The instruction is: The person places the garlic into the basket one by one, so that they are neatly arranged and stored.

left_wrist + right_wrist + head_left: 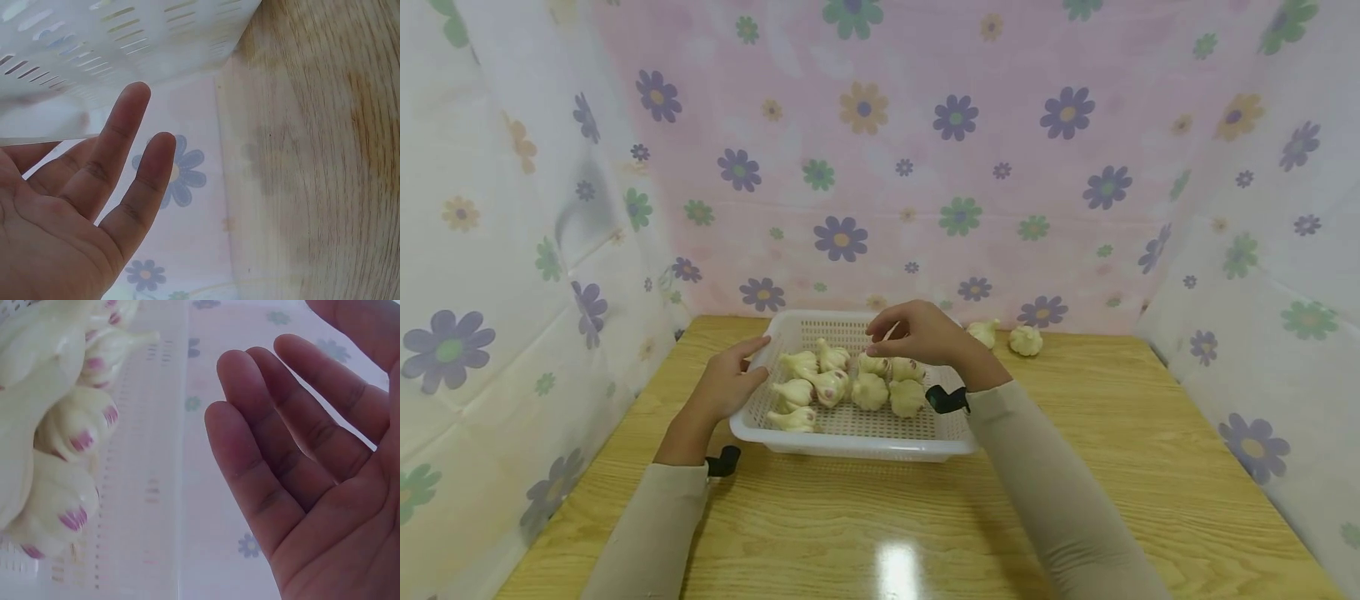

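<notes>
A white plastic basket (857, 446) with slotted walls stands on the table, holding several garlic bulbs (831, 387) with purple-tinged ends. My left hand (726, 383) holds the basket's left rim, thumb reaching over it. In the left wrist view, two fingers (134, 115) extend loosely below the basket wall. Above the right part of the basket is my right hand (921, 333), its fingers loosely bent with nothing between them. The right wrist view shows its palm and slightly parted fingers (237, 450) beside the basket, with garlic bulbs (78, 425) at left.
Two more garlic bulbs lie on the table behind the basket's right side, one (982, 333) partly behind my right hand and the other (1026, 340) farther right. Flower-printed cloth (910, 192) encloses the wooden table (820, 533) at the back and both sides.
</notes>
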A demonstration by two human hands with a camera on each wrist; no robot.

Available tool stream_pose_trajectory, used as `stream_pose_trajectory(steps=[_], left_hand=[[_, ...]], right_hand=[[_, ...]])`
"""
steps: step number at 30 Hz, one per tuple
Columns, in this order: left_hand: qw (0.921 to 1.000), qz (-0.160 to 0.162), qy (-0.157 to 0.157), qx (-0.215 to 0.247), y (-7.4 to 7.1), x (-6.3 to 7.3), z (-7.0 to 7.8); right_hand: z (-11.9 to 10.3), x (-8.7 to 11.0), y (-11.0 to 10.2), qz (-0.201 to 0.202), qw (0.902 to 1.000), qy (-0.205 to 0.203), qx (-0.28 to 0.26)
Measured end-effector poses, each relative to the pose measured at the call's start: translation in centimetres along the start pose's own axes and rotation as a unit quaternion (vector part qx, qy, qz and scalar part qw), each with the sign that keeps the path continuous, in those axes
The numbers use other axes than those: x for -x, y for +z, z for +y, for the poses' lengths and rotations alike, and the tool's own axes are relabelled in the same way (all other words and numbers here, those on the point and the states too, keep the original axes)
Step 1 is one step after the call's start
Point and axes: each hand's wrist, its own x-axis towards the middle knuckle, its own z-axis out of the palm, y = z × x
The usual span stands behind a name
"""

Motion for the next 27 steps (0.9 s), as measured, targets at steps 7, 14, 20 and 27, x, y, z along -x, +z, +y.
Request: stream_pose_trajectory(steps=[7, 14, 20, 27], left_hand=[[1.0, -0.003, -0.002, 0.005, 0.0, -0.1, 0.2], [1.0, -0.001, -0.002, 0.007, 0.0, 0.0, 0.1], [1.0, -0.002, -0.003, 0.007, 0.0, 0.0, 0.3], [1.0, 0.0, -0.008, 0.006, 0.1, 0.0, 0.3]], right_hand=[[2.1, 1.9, -1.7, 0.057, 0.9981, -0.006, -0.022], [4.1, 4.1, -3.1, 0.105, 0.9939, 0.016, -0.027], [6.0, 6.0, -4.0, 0.14, 0.9872, 0.055, -0.054], [9.6, 7.7, -4.1, 0.182, 0.9762, 0.089, -0.078]])
